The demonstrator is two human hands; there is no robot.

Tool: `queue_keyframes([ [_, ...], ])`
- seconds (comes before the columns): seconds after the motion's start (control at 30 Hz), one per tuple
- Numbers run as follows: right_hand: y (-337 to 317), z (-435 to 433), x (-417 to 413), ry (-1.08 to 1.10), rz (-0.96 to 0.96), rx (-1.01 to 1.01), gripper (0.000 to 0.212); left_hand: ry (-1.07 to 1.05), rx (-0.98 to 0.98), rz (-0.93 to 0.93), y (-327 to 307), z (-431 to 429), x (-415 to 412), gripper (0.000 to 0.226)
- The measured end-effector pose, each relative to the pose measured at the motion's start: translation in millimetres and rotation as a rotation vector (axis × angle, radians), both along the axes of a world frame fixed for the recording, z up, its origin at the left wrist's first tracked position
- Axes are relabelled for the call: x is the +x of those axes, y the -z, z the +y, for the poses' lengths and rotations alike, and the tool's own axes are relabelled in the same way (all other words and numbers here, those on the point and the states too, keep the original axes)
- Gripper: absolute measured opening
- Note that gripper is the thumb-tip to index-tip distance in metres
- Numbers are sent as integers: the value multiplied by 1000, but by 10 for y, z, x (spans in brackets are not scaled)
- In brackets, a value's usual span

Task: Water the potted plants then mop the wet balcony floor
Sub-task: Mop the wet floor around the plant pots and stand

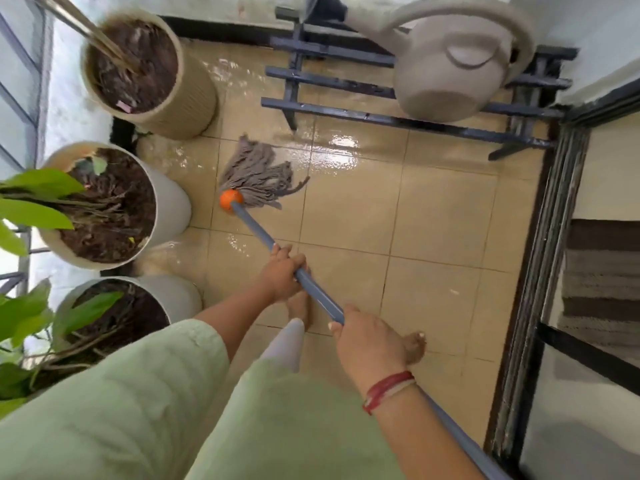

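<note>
A: Step in hand?

B: Mopping. Can parked on the rack, soil in the pots dark, so watering looks done. Mop lies flat on the floor, strands fanned toward the rack, its orange socket just beside the middle pot.

A: Where's the water?

B: Glare on the tiles just beyond the strands and under the rack, with more pooled round the pot bases. Tiles on the right look duller, likely drier.

A: How to work it well?

B: My call: draw the strands through the glare in overlapping pulls toward the feet, then nose along the pot bases. Low handle angle so the strands lie flat. Wring once it only smears. Bare feet on wet tile — slip risk, so no lunging.

A: Hands?

B: Left hand forward on the handle, fingers wrapped over it, knuckles up, arm near straight. Right hand further back, closed round the handle, red band at the wrist — the handle runs on past it to the lower right.
</note>
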State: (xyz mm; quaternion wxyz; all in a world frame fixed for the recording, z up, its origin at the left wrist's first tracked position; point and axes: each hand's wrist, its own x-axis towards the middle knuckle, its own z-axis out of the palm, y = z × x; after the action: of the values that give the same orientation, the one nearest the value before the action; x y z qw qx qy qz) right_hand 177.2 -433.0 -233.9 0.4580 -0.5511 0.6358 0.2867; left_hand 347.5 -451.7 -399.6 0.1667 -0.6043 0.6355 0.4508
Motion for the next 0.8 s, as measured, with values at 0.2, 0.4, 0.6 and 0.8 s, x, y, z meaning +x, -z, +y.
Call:
queue_keyframes([
  [0.2, -27, 43, -600, -66, -45, -25, 32, -347, -33, 45, -116, 451, -612, 46],
  [0.4, -132, 104, -1748, 33, 45, -98, 36, -441, -180, 109, -236, 302, -2001, 50],
  [0.6, -171, 482, -2966, 250, 137, -135, 39, -161, -149, 299, -156, 134, -3347, 62],
  [0.8, -324, 1195, -3673, 492, 259, -68, 41, 298, -77, 362, -216, 380, -4473, 46],
])
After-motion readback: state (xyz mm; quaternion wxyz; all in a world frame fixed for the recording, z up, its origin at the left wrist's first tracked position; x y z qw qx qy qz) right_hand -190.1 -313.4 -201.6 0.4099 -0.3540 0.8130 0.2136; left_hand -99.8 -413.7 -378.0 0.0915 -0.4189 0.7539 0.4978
